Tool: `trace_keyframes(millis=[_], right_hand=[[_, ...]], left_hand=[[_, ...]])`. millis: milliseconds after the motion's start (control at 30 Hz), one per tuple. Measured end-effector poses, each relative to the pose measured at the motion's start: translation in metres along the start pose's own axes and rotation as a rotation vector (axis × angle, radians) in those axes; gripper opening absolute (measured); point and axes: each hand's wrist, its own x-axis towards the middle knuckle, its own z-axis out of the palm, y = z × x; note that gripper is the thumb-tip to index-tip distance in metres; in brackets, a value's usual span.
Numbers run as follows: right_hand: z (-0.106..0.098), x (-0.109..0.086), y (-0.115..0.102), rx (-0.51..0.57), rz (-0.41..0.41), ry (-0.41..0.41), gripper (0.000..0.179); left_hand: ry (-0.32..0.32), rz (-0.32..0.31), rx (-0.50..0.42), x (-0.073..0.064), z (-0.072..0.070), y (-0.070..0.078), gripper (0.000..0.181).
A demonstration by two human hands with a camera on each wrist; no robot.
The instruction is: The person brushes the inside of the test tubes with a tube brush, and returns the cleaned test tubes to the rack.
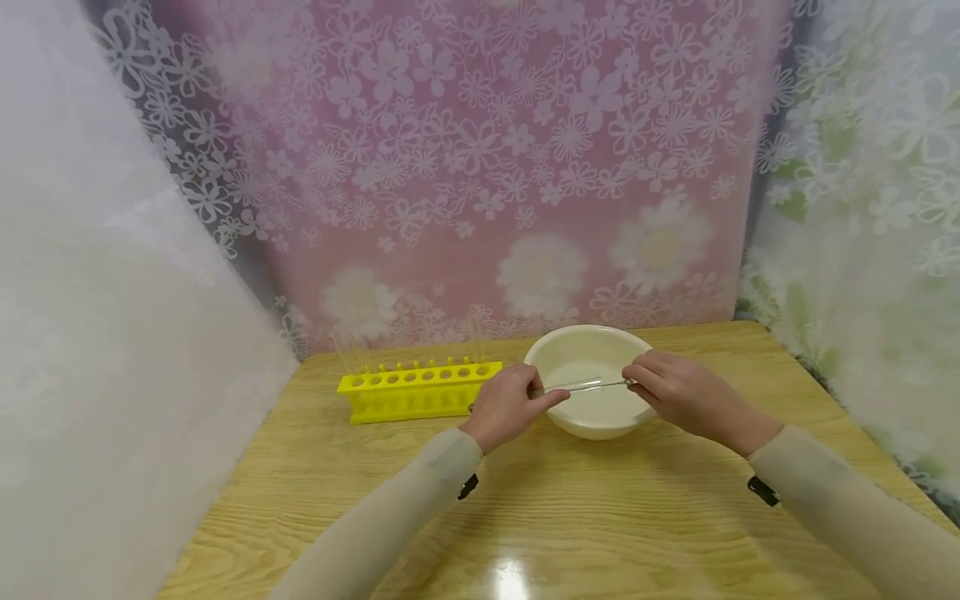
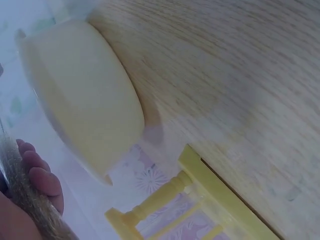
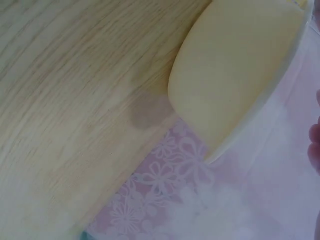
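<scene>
In the head view my left hand (image 1: 508, 408) grips a clear glass test tube (image 1: 588, 384), held nearly level over the cream bowl (image 1: 592, 430). Brown bristles of a test tube brush (image 2: 35, 205) show inside the tube in the left wrist view, with my fingers wrapped around the glass. My right hand (image 1: 682, 393) pinches the brush's thin wire handle (image 1: 615, 383), which comes out of the tube's right end. Only a few fingertips (image 3: 314, 145) of this hand appear at the edge of the right wrist view.
Left of the bowl stands a yellow test tube rack (image 1: 412, 404) with several clear tubes upright at its two ends. Both stand on a wood-grain table (image 1: 585, 517). Flowered curtains (image 1: 480, 167) enclose the back and sides.
</scene>
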Motion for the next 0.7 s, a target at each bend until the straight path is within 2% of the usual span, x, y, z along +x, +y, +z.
trace_keyframes(millis=[267, 433, 500, 567, 633, 700], right_hand=[[-0.006, 0.009, -0.001, -0.013, -0.121, 0.038, 0.037], [-0.005, 0.01, -0.009, 0.009, -0.129, 0.033, 0.039], [-0.004, 0.009, -0.012, 0.038, -0.087, 0.021, 0.037], [-0.004, 0.008, -0.015, 0.097, -0.009, 0.003, 0.023], [-0.003, 0.008, -0.015, 0.193, 0.112, -0.03, 0.01], [-0.004, 0.009, -0.015, 0.324, 0.26, -0.081, 0.015]], left_hand=[[0.009, 0.032, 0.015, 0.006, -0.008, -0.001, 0.045], [-0.015, 0.036, 0.029, 0.002, -0.009, -0.003, 0.044], [-0.016, 0.032, 0.042, 0.0, -0.008, -0.004, 0.044], [-0.006, 0.03, 0.062, -0.001, -0.007, -0.005, 0.045], [0.016, 0.038, 0.089, -0.002, -0.005, -0.007, 0.045], [0.039, 0.047, 0.115, -0.002, -0.004, -0.007, 0.045]])
